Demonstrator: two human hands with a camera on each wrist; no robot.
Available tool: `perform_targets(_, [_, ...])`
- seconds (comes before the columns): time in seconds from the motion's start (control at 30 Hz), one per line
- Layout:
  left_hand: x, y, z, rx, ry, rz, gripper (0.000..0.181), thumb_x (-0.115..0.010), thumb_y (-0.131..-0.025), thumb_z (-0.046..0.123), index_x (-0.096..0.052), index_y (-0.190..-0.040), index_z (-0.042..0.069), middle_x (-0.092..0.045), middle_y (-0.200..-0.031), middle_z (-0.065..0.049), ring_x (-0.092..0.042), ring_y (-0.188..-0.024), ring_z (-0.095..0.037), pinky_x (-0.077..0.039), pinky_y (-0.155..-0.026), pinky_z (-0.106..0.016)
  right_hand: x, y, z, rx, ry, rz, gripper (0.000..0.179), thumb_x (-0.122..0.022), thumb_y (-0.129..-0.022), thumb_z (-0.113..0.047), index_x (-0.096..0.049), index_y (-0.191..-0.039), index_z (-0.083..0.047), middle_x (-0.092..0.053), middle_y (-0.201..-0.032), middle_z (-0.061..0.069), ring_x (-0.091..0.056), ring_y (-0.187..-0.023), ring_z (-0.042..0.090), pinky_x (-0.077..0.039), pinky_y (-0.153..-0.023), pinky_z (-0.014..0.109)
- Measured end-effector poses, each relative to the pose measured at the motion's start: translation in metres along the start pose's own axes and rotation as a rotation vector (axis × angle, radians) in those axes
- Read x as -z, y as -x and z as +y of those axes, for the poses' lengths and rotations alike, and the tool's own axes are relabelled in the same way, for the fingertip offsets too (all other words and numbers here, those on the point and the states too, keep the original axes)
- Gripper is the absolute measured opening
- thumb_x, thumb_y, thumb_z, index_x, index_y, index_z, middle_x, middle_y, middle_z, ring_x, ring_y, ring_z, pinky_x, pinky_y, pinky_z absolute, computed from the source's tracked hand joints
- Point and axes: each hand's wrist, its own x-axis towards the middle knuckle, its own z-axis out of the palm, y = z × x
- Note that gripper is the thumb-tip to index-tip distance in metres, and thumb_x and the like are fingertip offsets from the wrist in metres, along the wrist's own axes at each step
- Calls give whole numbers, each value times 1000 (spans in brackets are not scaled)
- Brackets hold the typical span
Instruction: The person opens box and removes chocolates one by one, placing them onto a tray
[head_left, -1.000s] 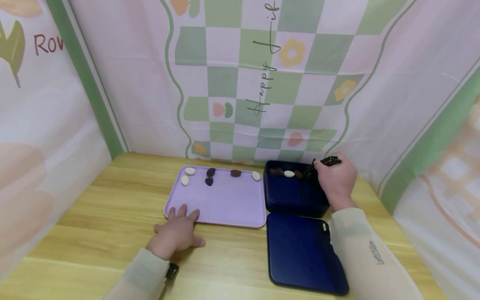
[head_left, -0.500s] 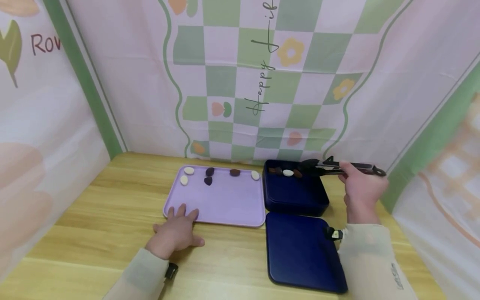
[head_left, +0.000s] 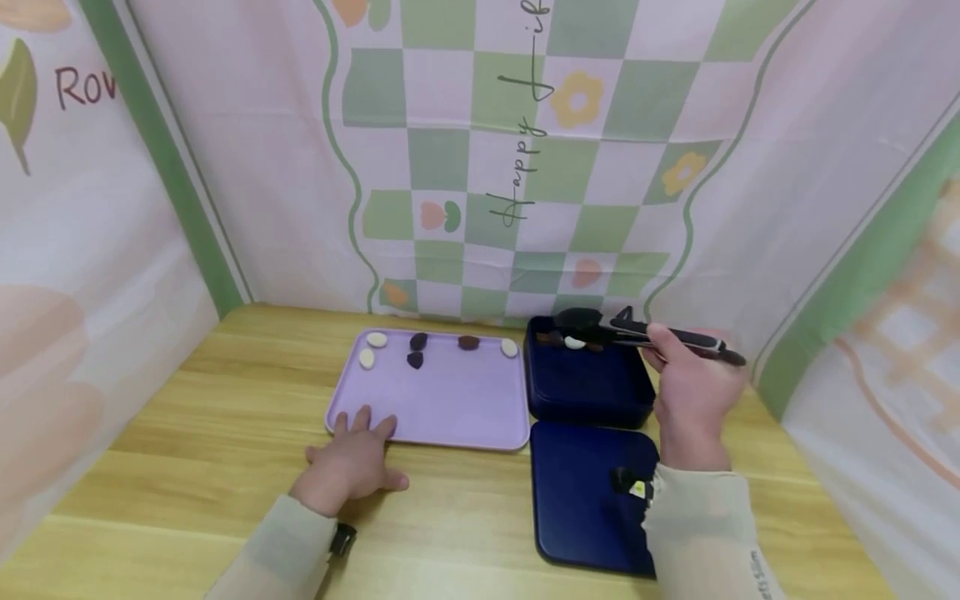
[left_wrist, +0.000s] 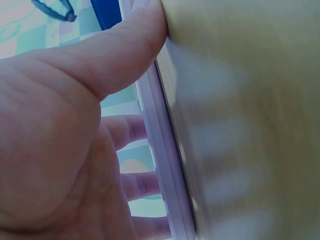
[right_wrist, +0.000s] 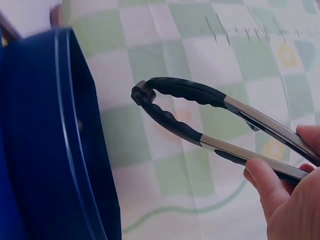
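Note:
My right hand [head_left: 697, 400] grips black-and-silver kitchen tongs [right_wrist: 192, 91]; in the head view they reach leftward over the back of a dark blue box [head_left: 588, 387]. At the tongs' tips in the right wrist view is a small dark brown piece [right_wrist: 144, 92], above the box rim. Inside the box, a white pebble-like piece [head_left: 575, 342] lies in a row with brown and dark ones, partly hidden by the tongs. My left hand [head_left: 348, 467] rests with fingers spread over the front edge of a lilac tray [head_left: 442, 417], its thumb to the right, near the table.
Along the tray's back lie white pieces [head_left: 377, 340] at left, dark pieces [head_left: 417, 342], a brown piece [head_left: 468, 342] and another white piece [head_left: 509, 347] at right. A blue lid [head_left: 577, 508] lies before the box, under my right sleeve. A patterned cloth [head_left: 510, 167] hangs behind the table.
My right hand first drew back rightward from the box, then came a little left, bringing the tongs' tips over the box's back left. The left hand stays on the tray.

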Motion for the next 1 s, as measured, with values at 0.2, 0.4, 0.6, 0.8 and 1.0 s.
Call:
perform_targets(0.2, [0, -1, -2, 3, 9, 5, 92, -80, -78, 52, -41, -153, 16, -15, -161, -24, -5, -143, -56, -12, -87, -90, -15, 26, 15, 92, 119, -139, 36, -93, -64, 0, -65, -85, 8, -69, -79, 16, -70, -63, 22, -62, -64, 36])
perform_targets(0.4, [1, -1, -3, -5, 13, 2, 92, -80, -78, 52, -42, -153, 15, -15, -161, -25, -4, -142, -56, -12, -87, -90, -29, 51, 35, 198, 253, -276, 34, -93, -68, -5, -71, -91, 5, -70, -92, 15, -68, -72, 20, -59, -69, 27])
perform_targets(0.6, [2, 0, -2, -11, 18, 0, 93, -81, -77, 52, -42, -153, 14, -14, -161, -26, -4, -142, -57, -12, -87, -90, -37, 69, 55, 300, 322, -498, 28, -89, -71, 1, -71, -93, 5, -71, -97, 14, -69, -93, 24, -58, -80, 28])
perform_targets(0.8, [1, 0, -2, -11, 14, -2, 94, -80, -76, 53, -42, -153, 14, -14, -161, -26, -4, -142, -58, -12, -87, -91, -35, 80, 70, 419, 437, -765, 25, -87, -75, 0, -69, -93, 1, -69, -104, 13, -67, -92, 25, -57, -75, 20])
perform_targets(1.0, [0, -1, -2, -11, 8, -6, 94, -80, -77, 53, -42, -153, 14, -14, -161, -26, -3, -141, -58, -12, -86, -91, -35, 83, 83, 517, 476, -820, 25, -87, -74, 0, -68, -89, -4, -69, -103, 9, -67, -92, 25, -55, -73, 18])
